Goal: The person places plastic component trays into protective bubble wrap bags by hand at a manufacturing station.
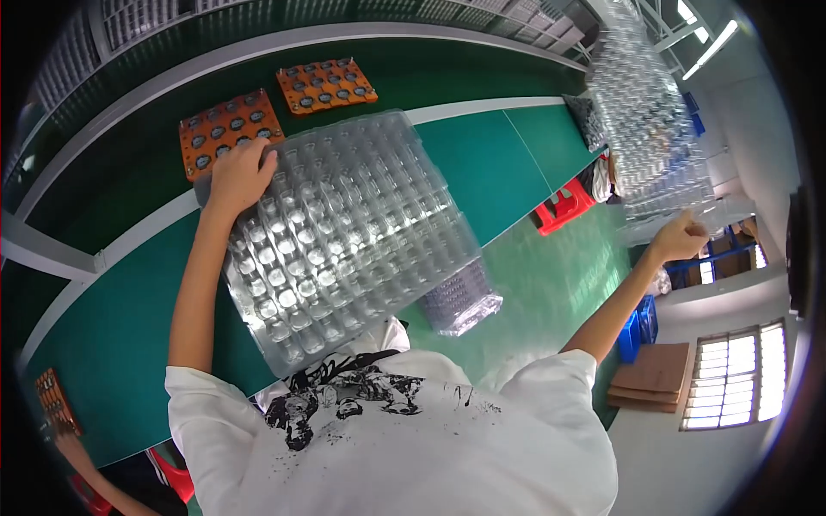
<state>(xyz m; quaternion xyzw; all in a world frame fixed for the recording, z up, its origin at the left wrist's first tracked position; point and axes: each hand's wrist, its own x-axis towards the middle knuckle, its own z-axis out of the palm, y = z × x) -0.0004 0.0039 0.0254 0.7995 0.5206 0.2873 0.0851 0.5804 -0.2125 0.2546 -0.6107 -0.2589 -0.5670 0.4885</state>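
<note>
A clear plastic blister tray [344, 232] with rows of round pockets lies tilted in front of me, over the green table's near edge. My left hand [243, 176] is closed on its far left corner, the thumb lying on top. Out to the right, my right hand [680, 239] has its fingers pinched at the lower edge of raised clear blister trays [650, 120]; how many layers are there I cannot tell. Just beyond my left hand sits an orange fixture plate [228, 129] holding round dark parts. A second orange plate [325, 85] lies to its right.
The green table [482, 172] curves from lower left to upper right. Below its near edge are more clear trays [463, 299]. A red stool [564, 207], blue bins [638, 328] and flat cardboard [650, 377] stand at right. A co-worker's hand [70, 447] touches another orange plate [58, 400] at lower left.
</note>
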